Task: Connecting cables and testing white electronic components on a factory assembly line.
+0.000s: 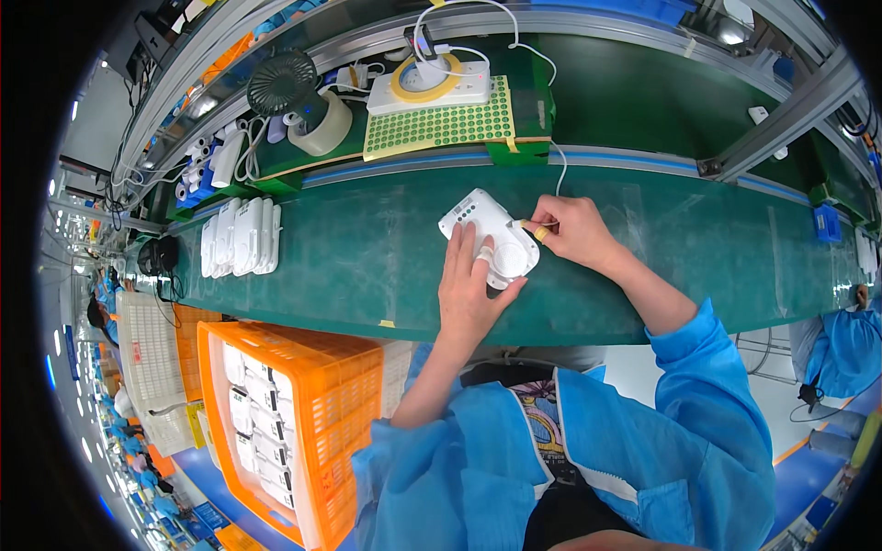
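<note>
A white flat device with rounded corners and a round disc point(489, 208) lies at a slant on the green table. Across its lower left side rests my left hand point(467, 292), its fingers on the top face and its thumb at the near edge, holding it steady. White tape wraps one finger of that hand. At the device's right edge, my right hand point(581, 234) pinches the end of a thin white cable point(564, 171), and yellow tape shows on its fingertips. The cable's tip is mostly hidden by those fingers.
Several white devices point(246, 237) stand in a row at the table's left. An orange crate point(344, 404) holds more at lower left. On the back shelf are a fan point(283, 84), a tape roll point(322, 129), a power strip point(473, 89) and a yellow sheet of green dots point(441, 131).
</note>
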A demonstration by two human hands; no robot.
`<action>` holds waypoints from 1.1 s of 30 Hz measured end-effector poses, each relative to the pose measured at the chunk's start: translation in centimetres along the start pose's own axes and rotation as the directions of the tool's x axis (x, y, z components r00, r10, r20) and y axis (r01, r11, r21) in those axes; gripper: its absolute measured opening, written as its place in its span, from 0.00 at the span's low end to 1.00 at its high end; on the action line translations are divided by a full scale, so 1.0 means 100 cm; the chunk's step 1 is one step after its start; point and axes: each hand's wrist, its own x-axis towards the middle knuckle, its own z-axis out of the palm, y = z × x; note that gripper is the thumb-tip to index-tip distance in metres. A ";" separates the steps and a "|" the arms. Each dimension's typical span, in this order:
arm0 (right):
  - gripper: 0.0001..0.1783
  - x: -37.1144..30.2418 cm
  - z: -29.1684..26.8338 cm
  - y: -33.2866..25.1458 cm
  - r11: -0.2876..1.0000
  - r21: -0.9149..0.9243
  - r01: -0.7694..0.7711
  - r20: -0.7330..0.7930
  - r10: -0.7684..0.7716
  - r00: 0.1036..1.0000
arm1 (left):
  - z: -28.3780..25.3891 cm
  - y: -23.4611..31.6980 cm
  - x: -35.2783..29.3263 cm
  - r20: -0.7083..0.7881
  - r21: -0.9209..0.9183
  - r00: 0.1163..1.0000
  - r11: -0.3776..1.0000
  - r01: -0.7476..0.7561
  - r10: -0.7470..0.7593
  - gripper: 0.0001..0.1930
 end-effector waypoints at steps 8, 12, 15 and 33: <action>0.12 -0.005 0.008 -0.005 0.992 0.078 -0.096 -0.071 0.101 0.992 | 0.001 0.002 -0.002 -0.023 0.071 0.999 0.997 -0.028 0.029 0.38; 0.12 -0.005 0.009 -0.006 0.988 0.077 -0.137 -0.049 0.141 0.989 | 0.003 0.001 -0.002 -0.018 0.024 1.000 1.000 0.003 -0.003 0.37; 0.11 -0.006 0.009 -0.008 0.976 0.162 -0.144 0.000 0.146 0.989 | 0.003 0.002 -0.001 -0.033 0.013 0.999 1.000 -0.005 0.006 0.37; 0.08 -0.004 0.012 0.005 0.972 0.232 -0.041 0.053 0.029 0.998 | -0.024 -0.026 0.041 -0.013 -0.105 0.996 0.991 -0.087 0.086 0.18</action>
